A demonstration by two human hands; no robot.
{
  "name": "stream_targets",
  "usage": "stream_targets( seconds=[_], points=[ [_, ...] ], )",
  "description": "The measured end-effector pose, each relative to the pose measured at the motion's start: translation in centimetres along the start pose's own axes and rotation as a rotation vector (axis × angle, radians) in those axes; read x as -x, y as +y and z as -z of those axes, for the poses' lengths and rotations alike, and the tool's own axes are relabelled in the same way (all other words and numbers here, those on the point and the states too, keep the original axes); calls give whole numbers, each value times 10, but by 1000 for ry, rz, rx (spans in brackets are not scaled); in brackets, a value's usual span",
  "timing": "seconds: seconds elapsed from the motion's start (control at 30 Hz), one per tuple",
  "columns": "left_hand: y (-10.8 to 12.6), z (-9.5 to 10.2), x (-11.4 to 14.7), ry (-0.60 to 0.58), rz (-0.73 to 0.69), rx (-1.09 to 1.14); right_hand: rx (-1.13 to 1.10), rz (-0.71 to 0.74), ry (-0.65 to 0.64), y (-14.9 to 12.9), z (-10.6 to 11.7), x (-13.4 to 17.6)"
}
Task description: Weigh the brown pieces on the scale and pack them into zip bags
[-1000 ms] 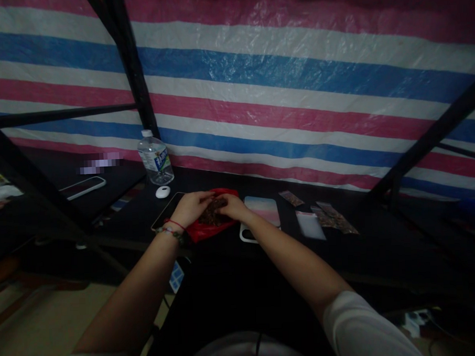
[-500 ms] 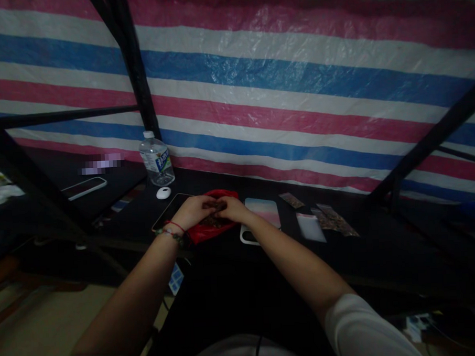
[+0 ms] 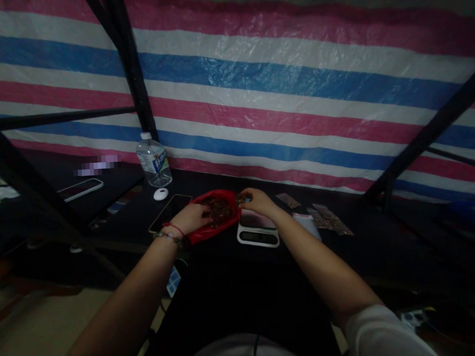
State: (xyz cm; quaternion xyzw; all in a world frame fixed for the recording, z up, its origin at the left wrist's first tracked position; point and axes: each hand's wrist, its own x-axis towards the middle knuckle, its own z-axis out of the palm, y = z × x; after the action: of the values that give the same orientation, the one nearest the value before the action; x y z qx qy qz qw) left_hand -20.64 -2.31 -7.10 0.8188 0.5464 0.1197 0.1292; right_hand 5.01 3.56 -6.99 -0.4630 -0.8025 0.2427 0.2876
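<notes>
A red plastic bag [image 3: 234, 200] lies spread on the black table, with a heap of small brown dried pieces [image 3: 219, 210] in it. My left hand [image 3: 192, 219] reaches over the bag's left side. Its fingers are bent and somewhat apart, their tips at the heap. Above the back left part of a small white digital scale [image 3: 259, 238], my right hand [image 3: 258, 202] pinches a small clump of the dried pieces [image 3: 242, 197]. My right hand and wrist cover much of the scale's plate; the display at its front shows dark.
A phone [image 3: 170, 212] lies left of the bag, near a white earbud case [image 3: 160, 194] and a clear plastic bottle [image 3: 154, 160]. Clear packets [image 3: 329, 219] of brown pieces and a stack of plastic bags [image 3: 308, 225] lie to the right. Black metal posts [image 3: 130, 67] flank the table.
My right hand has left the bag and moved right to the scale, carrying a clump of dried pieces. My left hand stays at the bag, where the heap now shows.
</notes>
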Motion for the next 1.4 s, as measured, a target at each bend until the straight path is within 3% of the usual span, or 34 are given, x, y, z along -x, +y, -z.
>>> stream_targets(
  seconds=[0.13, 0.33, 0.47, 0.53, 0.6, 0.73, 0.83, 0.97, 1.07, 1.27, 1.4],
  points=[
    [0, -9, -2, -28, 50, -79, 97, -79, 60, 32, 25, 17],
    [-1, -21, -8, -47, 73, -178, 206, -199, 130, 63, 29, 32],
    [-1, -22, -11, -12, 86, -170, 17, -204, 345, 75, 29, 39],
    [-1, -21, -12, 13, 97, -166, -134, -262, 489, 82, 27, 47],
    [-1, -19, -14, 53, 107, -179, -272, -341, 553, 88, 22, 59],
    [-1, -24, -25, 170, 106, -229, -381, -423, 516, 101, 7, 85],
    [0, -36, -40, 216, 134, -273, -236, -367, 542, 113, 4, 93],
    [0, -53, -59, 165, 246, -313, 9, -307, 530, 131, 14, 86],
    [-1, -58, -71, 210, 276, -337, 101, -282, 507, 137, 20, 75],
    [-7, -53, -86, 234, 325, -363, 109, -241, 518, 140, 19, 61],
    [-8, -53, -86, 223, 242, -338, 116, -225, 552, 143, 17, 62]
  ],
)
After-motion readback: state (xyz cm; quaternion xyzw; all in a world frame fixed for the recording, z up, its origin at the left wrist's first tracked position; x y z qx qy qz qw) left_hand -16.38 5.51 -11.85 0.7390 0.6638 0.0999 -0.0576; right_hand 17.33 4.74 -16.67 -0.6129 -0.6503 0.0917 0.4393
